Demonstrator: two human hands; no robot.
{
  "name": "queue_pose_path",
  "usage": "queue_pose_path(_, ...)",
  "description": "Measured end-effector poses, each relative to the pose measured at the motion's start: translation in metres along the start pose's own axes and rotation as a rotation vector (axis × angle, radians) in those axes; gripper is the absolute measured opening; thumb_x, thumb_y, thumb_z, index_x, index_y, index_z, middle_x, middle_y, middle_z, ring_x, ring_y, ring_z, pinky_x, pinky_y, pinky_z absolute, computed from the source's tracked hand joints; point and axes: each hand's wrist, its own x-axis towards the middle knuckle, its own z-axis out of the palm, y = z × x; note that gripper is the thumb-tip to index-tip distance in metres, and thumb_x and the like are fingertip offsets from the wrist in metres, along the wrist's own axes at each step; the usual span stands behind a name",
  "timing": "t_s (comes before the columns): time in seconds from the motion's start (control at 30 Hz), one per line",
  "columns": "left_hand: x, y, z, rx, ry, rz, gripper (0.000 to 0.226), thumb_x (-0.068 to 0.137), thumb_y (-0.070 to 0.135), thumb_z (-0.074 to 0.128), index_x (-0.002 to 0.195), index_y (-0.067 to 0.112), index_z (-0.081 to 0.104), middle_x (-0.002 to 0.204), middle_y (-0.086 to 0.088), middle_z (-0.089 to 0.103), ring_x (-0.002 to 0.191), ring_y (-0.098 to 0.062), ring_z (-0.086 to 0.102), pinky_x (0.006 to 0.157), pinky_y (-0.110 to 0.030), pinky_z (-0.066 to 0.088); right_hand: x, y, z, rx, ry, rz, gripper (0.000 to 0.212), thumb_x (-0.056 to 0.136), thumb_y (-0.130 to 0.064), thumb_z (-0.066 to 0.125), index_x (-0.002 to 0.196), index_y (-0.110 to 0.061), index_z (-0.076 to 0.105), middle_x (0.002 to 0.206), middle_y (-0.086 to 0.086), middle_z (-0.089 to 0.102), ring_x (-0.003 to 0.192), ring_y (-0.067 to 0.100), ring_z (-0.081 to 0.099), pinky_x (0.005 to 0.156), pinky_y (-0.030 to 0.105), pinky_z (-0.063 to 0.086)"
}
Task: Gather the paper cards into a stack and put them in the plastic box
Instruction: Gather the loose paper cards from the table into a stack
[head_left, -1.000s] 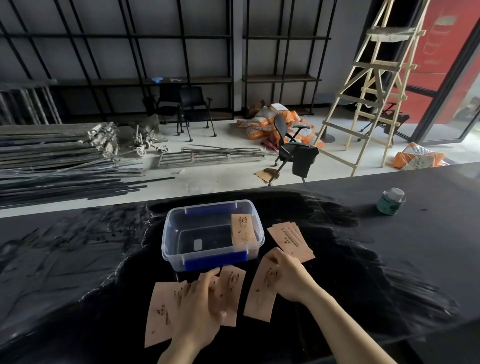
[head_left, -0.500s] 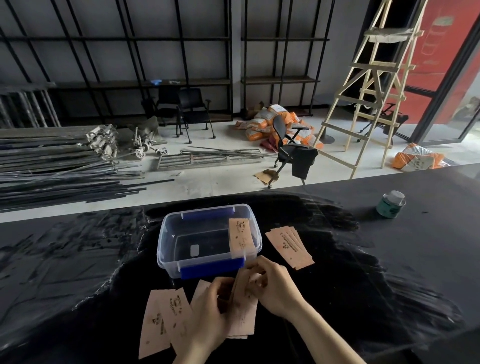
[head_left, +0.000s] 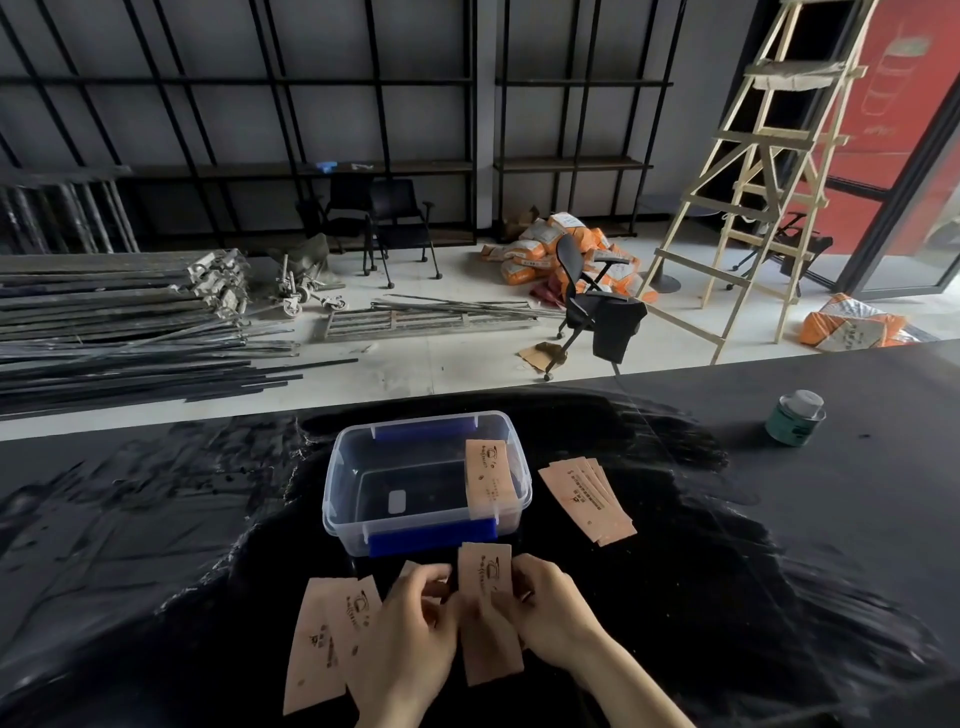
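box (head_left: 427, 483) — card on rim (head_left: 487, 478) | fanned cards (head_left: 587, 499) right | tin (head_left: 795, 418) far

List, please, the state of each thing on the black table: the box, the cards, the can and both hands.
Clear plastic box with blue latches: open, no lid on it.
Pink paper card on the box: leaning over the right rim.
Fanned pink cards: lying right of the box.
Two pink cards: flat, overlapping, partly under the left hand.
Pink card stack: held by both hands.
Right hand: grip closed on the stack.
Green can: upright, capped.
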Motion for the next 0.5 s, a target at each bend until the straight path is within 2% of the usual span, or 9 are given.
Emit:
queue_pose_path(0.03, -0.001, 0.0, -0.004, 0.1, 0.075, 0.035, 0.029, 0.09, 0.031, 0.073, 0.117, 0.033, 0.062, 0.114, 0.008, 0.068, 0.092, -0.003, 0.065, 0.081, -0.021, 0.056, 0.001, 0.001, 0.0, -0.011, 0.004, 0.012, 0.017, 0.096, -0.026, 0.069, 0.113, -0.024, 0.071, 0.12, -0.005, 0.072, 0.103, 0.011, 0.072, 0.081, 0.03, 0.065)
queue_pose_path(0.1, -0.003, 0.002, -0.012, 0.31, 0.145, 0.04, 0.044, 0.09, 0.04, 0.07, 0.13, 0.032, 0.056, 0.125, 0.007, 0.062, 0.109, -0.009, 0.061, 0.094, -0.026, 0.051, 0.001, 0.001, 0.0, -0.025, 0.01, 0.029, 0.019, 0.097, -0.023, 0.067, 0.117, -0.023, 0.069, 0.125, -0.002, 0.071, 0.107, 0.014, 0.072, 0.078, 0.031, 0.066)
queue_pose_path(0.2, -0.003, 0.001, -0.021, 0.597, 0.018, -0.049, 0.077, 0.082, 0.059, 0.067, 0.15, 0.038, 0.036, 0.145, 0.006, 0.05, 0.138, -0.019, 0.042, 0.116, -0.037, 0.035, 0.0, -0.001, 0.002, -0.031, 0.022, 0.031, 0.019, 0.099, -0.021, 0.065, 0.118, -0.022, 0.066, 0.13, 0.0, 0.07, 0.11, 0.015, 0.072, 0.067, 0.022, 0.06)
queue_pose_path(0.27, -0.004, 0.001, -0.023, 0.669, -0.039, -0.064, 0.089, 0.081, 0.06, 0.068, 0.155, 0.039, 0.025, 0.151, 0.006, 0.046, 0.145, -0.021, 0.034, 0.119, -0.04, 0.029, 0.0, -0.003, 0.004, -0.009, 0.015, 0.044, 0.018, 0.1, -0.021, 0.064, 0.117, -0.022, 0.064, 0.131, 0.001, 0.07, 0.112, 0.016, 0.072, 0.065, 0.018, 0.057)
queue_pose_path(0.43, -0.003, 0.003, -0.029, 0.594, 0.01, -0.137, 0.076, 0.075, 0.043, 0.078, 0.141, 0.037, 0.041, 0.129, 0.009, 0.059, 0.124, -0.016, 0.053, 0.105, -0.034, 0.042, -0.002, -0.005, 0.01, 0.039, -0.007, 0.045, 0.015, 0.101, -0.019, 0.062, 0.115, -0.021, 0.063, 0.133, 0.002, 0.07, 0.113, 0.017, 0.071, 0.067, 0.02, 0.059)
queue_pose_path(0.5, 0.0, 0.002, -0.033, 0.521, 0.011, -0.151, 0.063, 0.081, 0.032, 0.074, 0.137, 0.036, 0.046, 0.12, 0.012, 0.062, 0.113, -0.011, 0.058, 0.099, -0.031, 0.046, -0.002, -0.007, 0.012, 0.052, -0.008, 0.039, 0.015, 0.101, -0.018, 0.062, 0.116, -0.02, 0.063, 0.132, 0.003, 0.07, 0.113, 0.017, 0.071, 0.069, 0.023, 0.061)
